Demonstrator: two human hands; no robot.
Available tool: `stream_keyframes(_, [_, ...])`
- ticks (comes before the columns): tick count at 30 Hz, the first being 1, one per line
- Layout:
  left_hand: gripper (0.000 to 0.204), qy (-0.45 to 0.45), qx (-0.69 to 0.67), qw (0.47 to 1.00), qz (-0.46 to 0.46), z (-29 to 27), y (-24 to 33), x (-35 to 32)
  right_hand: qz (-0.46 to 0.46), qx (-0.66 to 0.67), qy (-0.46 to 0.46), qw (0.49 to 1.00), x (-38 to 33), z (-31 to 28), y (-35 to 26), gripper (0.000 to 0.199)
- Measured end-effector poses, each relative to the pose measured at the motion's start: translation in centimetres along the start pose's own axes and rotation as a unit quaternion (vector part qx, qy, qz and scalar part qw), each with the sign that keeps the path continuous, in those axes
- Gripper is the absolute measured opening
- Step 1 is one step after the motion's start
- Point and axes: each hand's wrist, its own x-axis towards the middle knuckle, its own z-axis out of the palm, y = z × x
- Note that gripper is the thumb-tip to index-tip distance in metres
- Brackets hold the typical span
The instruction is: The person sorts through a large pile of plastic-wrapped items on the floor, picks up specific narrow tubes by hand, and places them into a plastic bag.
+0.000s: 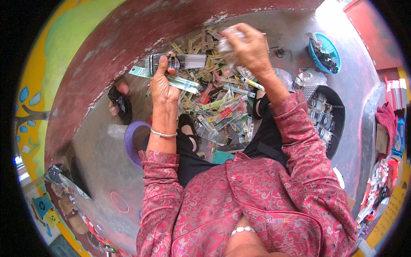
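Note:
Raised over the pile, my left hand [163, 83] is closed around a bundle of slim, pen-like sticks [190, 61] with dark ends. Under that bundle, a long pale-green strip packet [185, 83] also rests in the same hand. My right hand [252, 49] is up to the right, fingers bent around crumpled clear plastic [229, 48]; motion smears it slightly. Below both hands a heap of long, flat packets [222, 107] in clear, green and yellow covers the floor between my feet. What the right palm holds inside the plastic cannot be made out.
A black tub [340, 128] with several wrapped bundles stands right of my knee. Farther right is a blue basket [337, 48] of dark pieces. At left are a purple basin [130, 139] and a black plastic bag [122, 107]. A red wall [98, 47] curves behind.

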Motion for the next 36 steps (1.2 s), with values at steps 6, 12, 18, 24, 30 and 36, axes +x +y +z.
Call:
stream_keyframes(6, [0.031, -0.033, 0.061, 0.993, -0.091, -0.9, 0.0, 0.7, -0.021, 0.022, -0.175, 0.984, -1.6, 2.6, 1.0, 0.033])
stream_keyframes(12, [0.038, -0.115, 0.034, 0.99, -0.077, -1.4, 0.9, 2.5, -0.016, 0.06, 0.005, 0.998, -1.3, 2.9, 0.4, 0.018])
stream_keyframes(18, [0.055, -0.182, 0.07, 0.969, -0.149, -0.7, 1.2, 1.3, -0.269, -0.113, 0.095, 0.952, -3.6, 2.2, -0.8, 0.019])
stream_keyframes(24, [0.044, -0.16, 0.144, 0.965, -0.151, 0.0, 1.3, 0.9, -0.503, -0.141, 0.164, 0.837, -4.0, 4.8, -0.9, 0.013])
stream_keyframes(30, [0.037, -0.083, 0.17, 0.979, -0.077, 1.9, -0.4, 0.4, -0.515, -0.205, 0.103, 0.826, -5.7, 3.3, -0.6, 0.014])
stream_keyframes(36, [0.036, -0.309, 0.457, 0.823, 0.135, -2.7, 2.1, 2.0, -0.443, -0.258, -0.064, 0.856, -4.2, 5.3, 1.6, 0.009])
